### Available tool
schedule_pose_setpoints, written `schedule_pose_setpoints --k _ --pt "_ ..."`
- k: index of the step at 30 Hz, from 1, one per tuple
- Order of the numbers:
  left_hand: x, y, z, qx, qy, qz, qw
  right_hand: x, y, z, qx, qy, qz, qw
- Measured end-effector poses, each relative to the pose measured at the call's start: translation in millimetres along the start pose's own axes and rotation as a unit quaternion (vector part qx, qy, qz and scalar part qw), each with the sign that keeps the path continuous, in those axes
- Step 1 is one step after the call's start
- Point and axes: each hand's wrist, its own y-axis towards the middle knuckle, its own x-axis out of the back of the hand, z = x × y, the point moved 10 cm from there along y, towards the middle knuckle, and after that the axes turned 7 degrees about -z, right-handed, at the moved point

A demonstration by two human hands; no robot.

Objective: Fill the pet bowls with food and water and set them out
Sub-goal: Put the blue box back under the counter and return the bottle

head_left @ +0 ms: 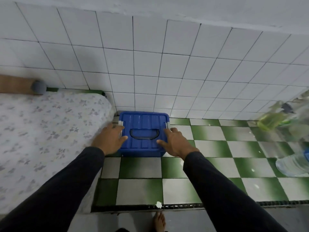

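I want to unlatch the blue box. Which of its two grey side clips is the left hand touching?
The clip on the blue box's mattress-side edge; the left hand reaches it. The other clip sits by the right hand.

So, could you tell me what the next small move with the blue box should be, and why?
Probably flip up the two grey side latches. Both hands, left and right, already flank the blue box on the checkered floor, its lid looks closed, and no bowls or food are visible.

dim cool light, glare specks on floor tiles (217, 164), blurred warped right edge
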Motion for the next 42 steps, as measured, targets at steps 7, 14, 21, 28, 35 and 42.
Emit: schedule_pose_setpoints --k 7,14,21,28,35,42 --pt "-12 23 -4 0.048 -0.025 0.012 0.998 -18 33 -16 0.000 0.054 0.023 0.998" --pt "-30 46 8 0.044 -0.005 0.037 0.998 -25 56 -20 -0.031 0.088 0.015 0.996" --pt "-38 60 18 0.053 -0.060 -0.026 0.996 -32 74 -25 -0.053 0.127 -0.012 0.990" --pt "-61 67 35 0.086 -0.119 -0.045 0.988 -43 80 -29 -0.051 0.133 -0.053 0.988" --pt "-70 72 38 0.081 -0.159 -0.063 0.982 -49 83 -37 -0.058 0.141 -0.064 0.986" --pt "-71 73 35 0.075 -0.178 -0.077 0.978 -49 84 -37 -0.059 0.164 -0.075 0.982"
